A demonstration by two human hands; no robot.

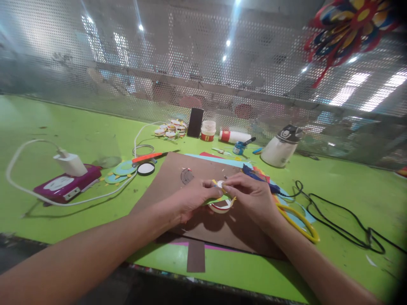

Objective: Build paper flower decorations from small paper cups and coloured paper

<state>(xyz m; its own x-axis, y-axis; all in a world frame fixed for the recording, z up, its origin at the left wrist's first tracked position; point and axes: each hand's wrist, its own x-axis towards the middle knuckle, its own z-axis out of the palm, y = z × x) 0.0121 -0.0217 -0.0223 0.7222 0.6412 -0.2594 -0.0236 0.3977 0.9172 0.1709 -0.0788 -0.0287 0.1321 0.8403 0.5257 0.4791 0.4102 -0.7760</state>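
Both of my hands meet over a brown board (152, 186) on the green table. Between them is a small round paper craft piece (221, 206) with a white, red-edged rim and green and yellow paper parts. My left hand (199, 195) pinches its green and yellow paper from the left, thumb on top. From the right, the fingertips of my right hand (252, 195) are closed on its upper edge. My fingers cover much of the piece. A dark curved drawing or cutout (187, 176) lies on the board beyond my left hand.
At left are a purple power strip (68, 184) with a white charger, an orange cutter (148, 157) and a black-rimmed disc (146, 169). Similar craft pieces (171, 129), a phone (195, 122) and a white kettle-like container (281, 148) stand behind. Yellow-handled scissors (302, 224) and a black cable (346, 216) lie right.
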